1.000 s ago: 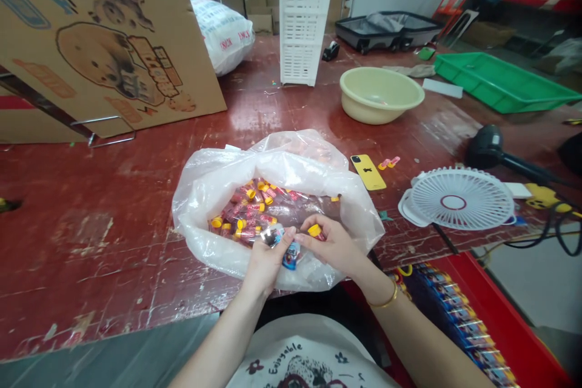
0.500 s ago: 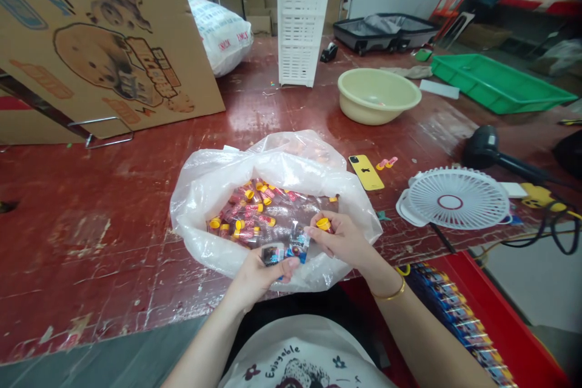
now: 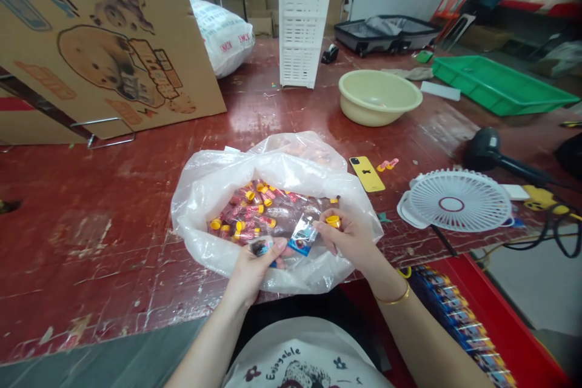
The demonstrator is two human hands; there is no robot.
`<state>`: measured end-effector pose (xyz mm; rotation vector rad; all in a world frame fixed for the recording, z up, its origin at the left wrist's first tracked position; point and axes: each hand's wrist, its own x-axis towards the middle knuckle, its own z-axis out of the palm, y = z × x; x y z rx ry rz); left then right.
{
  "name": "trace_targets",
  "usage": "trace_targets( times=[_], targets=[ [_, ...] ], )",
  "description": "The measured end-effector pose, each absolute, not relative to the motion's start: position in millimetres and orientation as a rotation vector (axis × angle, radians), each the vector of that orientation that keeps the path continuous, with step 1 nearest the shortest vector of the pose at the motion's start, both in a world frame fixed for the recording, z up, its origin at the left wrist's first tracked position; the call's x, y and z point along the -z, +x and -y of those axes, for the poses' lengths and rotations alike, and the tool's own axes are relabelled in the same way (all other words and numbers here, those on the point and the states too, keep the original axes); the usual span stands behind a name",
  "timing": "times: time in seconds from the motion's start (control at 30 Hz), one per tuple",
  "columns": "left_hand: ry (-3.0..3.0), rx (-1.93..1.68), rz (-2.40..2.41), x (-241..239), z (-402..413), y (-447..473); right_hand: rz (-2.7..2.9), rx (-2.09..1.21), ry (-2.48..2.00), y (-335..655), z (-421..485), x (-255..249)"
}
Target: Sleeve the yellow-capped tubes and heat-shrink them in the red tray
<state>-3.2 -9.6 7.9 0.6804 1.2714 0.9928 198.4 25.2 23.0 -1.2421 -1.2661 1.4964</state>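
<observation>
Now, head view: right hand (image 3: 357, 239) fingers pinch a film sleeve (image 3: 303, 236) plus a yellow-capped tube (image 3: 333, 220), left hand (image 3: 252, 264) fingers clamp a small wrapped piece (image 3: 262, 247), all over the near lip of the plastic bag (image 3: 273, 163) on the table (image 3: 113, 206). Sleeve likely light, flimsy, slick, so pinch an edge. Since a second ago the hands have drawn apart.

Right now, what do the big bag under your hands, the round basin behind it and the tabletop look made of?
Bag: thin clear plastic film, glossy; it crumples and the yellow-capped tubes show through.
Basin: probably smooth cream plastic, with an even moulded rim.
Tabletop: seemingly board under red paint, worn pale in patches.
</observation>
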Motion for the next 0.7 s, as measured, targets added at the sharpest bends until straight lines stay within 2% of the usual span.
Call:
trace_targets(
  times=[0.17,0.3,0.5,0.7],
  targets=[
    [0.645,-1.075,-1.261,-7,2,-2,1.419,-1.632,-1.196,202,-23,-36],
    [0.765,-0.897,-1.057,-10,2,9,1.479,-1.662,-1.178,199,-21,-37],
    [0.792,-0.777,-1.073,-14,6,19,1.147,-1.306,-1.221,198,-32,-31],
    [0.706,-0.799,-1.115,-18,5,19,1.311,-1.182,-1.179,194,-42,-43]
  ],
)
